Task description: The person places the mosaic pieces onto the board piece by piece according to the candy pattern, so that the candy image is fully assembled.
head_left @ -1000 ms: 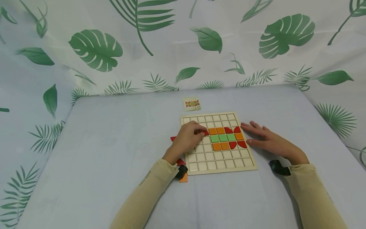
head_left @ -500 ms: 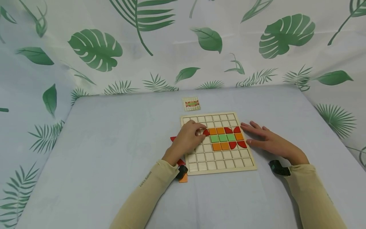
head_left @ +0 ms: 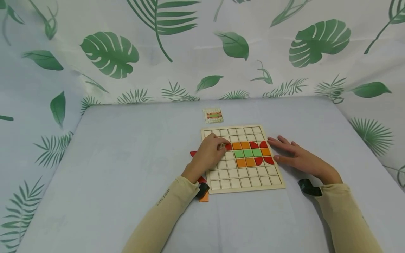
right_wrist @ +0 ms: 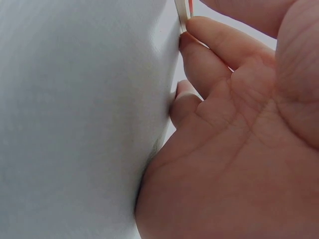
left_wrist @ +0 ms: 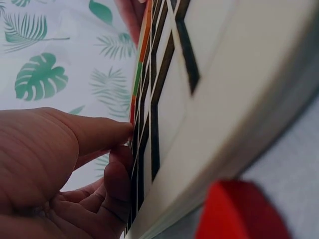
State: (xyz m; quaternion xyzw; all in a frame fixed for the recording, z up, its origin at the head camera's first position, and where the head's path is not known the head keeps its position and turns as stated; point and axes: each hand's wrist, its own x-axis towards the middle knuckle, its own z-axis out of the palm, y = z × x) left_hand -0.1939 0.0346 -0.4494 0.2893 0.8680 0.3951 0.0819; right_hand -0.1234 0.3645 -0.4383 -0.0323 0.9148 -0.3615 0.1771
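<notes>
A wooden grid board lies on the table, partly filled with orange, green and red tiles. My left hand reaches over its left part, thumb and fingertips pinching a red quarter-round tile beside the upper orange tiles. In the left wrist view, the left hand has its fingertips right at the board's surface. My right hand rests on the table with fingers extended, its fingertips at the board's right edge. Green tiles form the middle row.
A small pattern card lies behind the board. Loose red pieces and an orange tile lie along the board's left side, partly hidden under the left arm. A leaf-printed cloth hangs behind the table.
The red tile at my left fingertips has shifted slightly in its cell, with the fingers still over it. The right hand stays in place. The head view has tilted a little.
</notes>
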